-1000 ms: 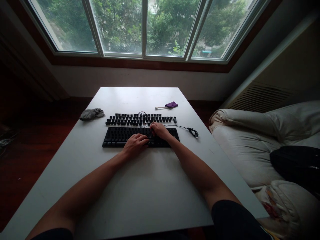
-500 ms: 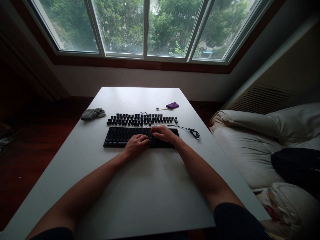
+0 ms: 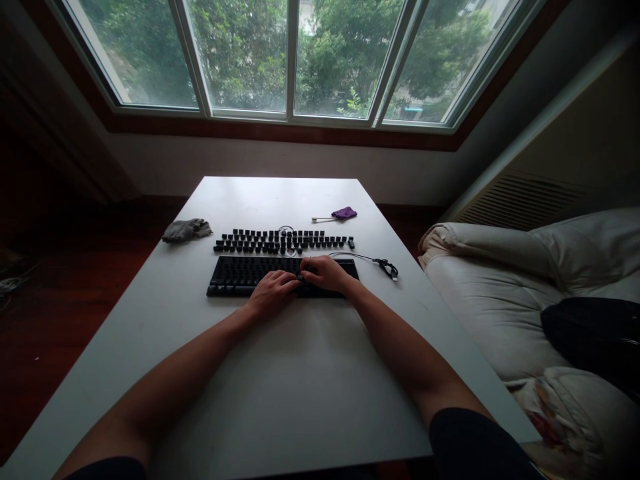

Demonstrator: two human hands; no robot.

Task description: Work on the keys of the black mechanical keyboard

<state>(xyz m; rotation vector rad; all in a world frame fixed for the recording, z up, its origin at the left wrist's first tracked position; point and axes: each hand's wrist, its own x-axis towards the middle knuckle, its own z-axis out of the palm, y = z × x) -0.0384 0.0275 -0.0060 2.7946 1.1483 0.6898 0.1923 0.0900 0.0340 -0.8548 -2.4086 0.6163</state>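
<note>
A black keyboard [image 3: 235, 273] lies across the white table in front of me, part of it hidden under my hands. My left hand [image 3: 273, 290] rests on its lower middle, fingers stretched to the right over the keys. Beside it, my right hand [image 3: 323, 272] is over the right half, with thumb and fingers curled together in a pinch. Whatever the right fingertips hold is too small and dark to make out. Just behind the keyboard, many loose black keycaps [image 3: 250, 240] stand in rows.
A cable with a coiled USB end [image 3: 387, 268] lies right of the keyboard. Farther back are a purple cloth [image 3: 345, 213] and a thin pale stick [image 3: 323, 219]. A crumpled grey cloth [image 3: 187, 230] sits by the table's left edge. A cream sofa [image 3: 480, 300] stands to the right.
My right hand has shifted very slightly down and its fingers have drawn in closer to the keys. The left hand stays almost where it was.
</note>
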